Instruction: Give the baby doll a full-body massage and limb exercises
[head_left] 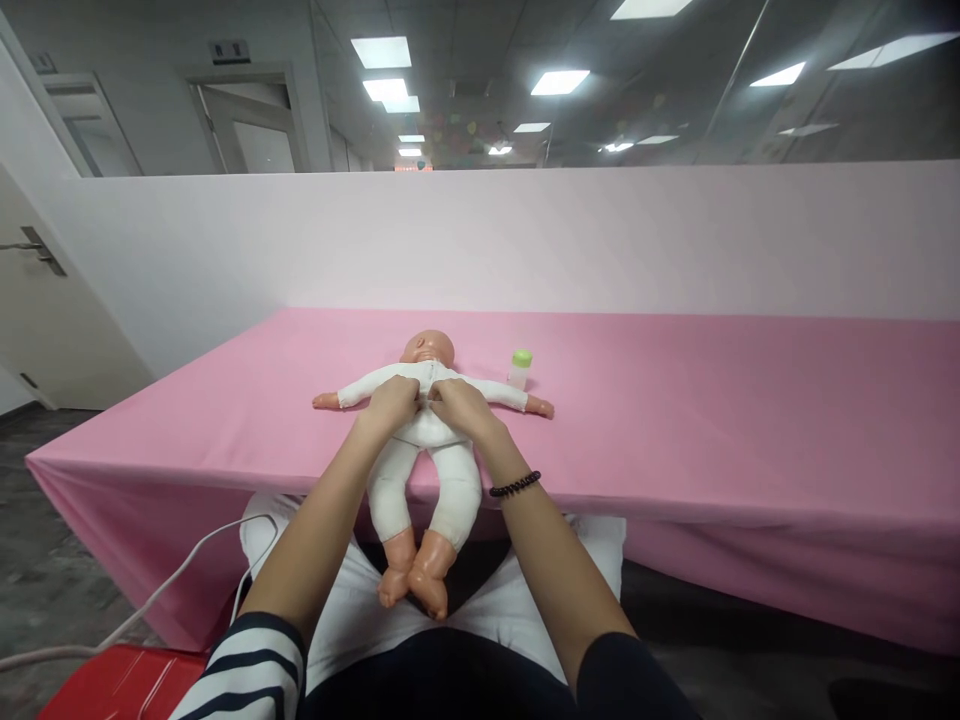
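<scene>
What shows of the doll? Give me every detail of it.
The doll has a bald, glossy head, hands and feet like tan plastic, and a white, cloth-like torso, arms and legs. It lies on the pink-covered table, arms spread, legs past the near edge, feet touching. The left hand and right hand are curled on its torso, hiding part of it. Its face cannot be made out.

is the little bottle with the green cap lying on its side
No, the bottle stands upright on the pink cloth, its green cap on top.
</scene>
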